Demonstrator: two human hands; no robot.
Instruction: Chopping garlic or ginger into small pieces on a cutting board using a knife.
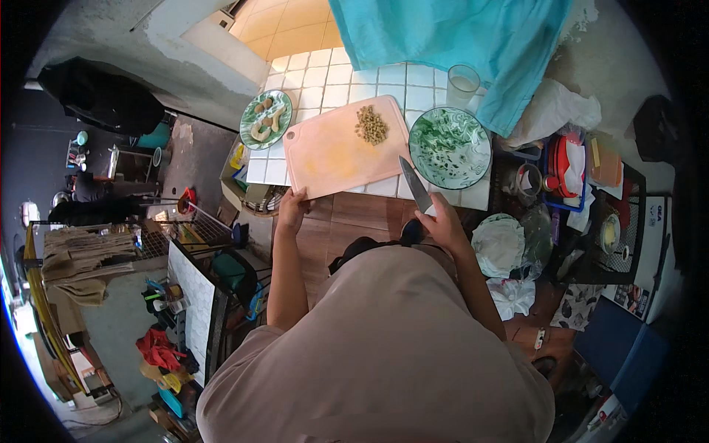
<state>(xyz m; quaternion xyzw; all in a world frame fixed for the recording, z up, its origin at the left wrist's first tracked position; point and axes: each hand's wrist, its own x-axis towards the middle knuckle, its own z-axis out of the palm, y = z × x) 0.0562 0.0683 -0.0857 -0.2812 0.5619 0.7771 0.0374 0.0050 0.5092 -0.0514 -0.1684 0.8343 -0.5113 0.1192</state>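
Note:
A pink cutting board (pixel 332 159) lies aslant on the white tiled counter, its near edge reaching past the counter's front. My left hand (pixel 292 210) grips the board's near left corner. A small heap of chopped greenish-brown food (pixel 371 125) sits toward the board's far right; I cannot tell its kind. In my right hand (pixel 443 221) is a knife (pixel 416 184), its blade pointing up and away beside the board's right edge. Right of the board stands a green and white marbled plate (pixel 450 148). A smaller green-rimmed plate (pixel 265 119) at the left holds pale curved pieces and brownish lumps.
A drinking glass (pixel 462 85) stands behind the large plate, near a hanging turquoise curtain (pixel 450 44). Right of the counter are plastic bags (pixel 509 295), a jar (pixel 526 181) and a blue basket (pixel 565 173). A box (pixel 235 177) with packets sits beside the counter's left end.

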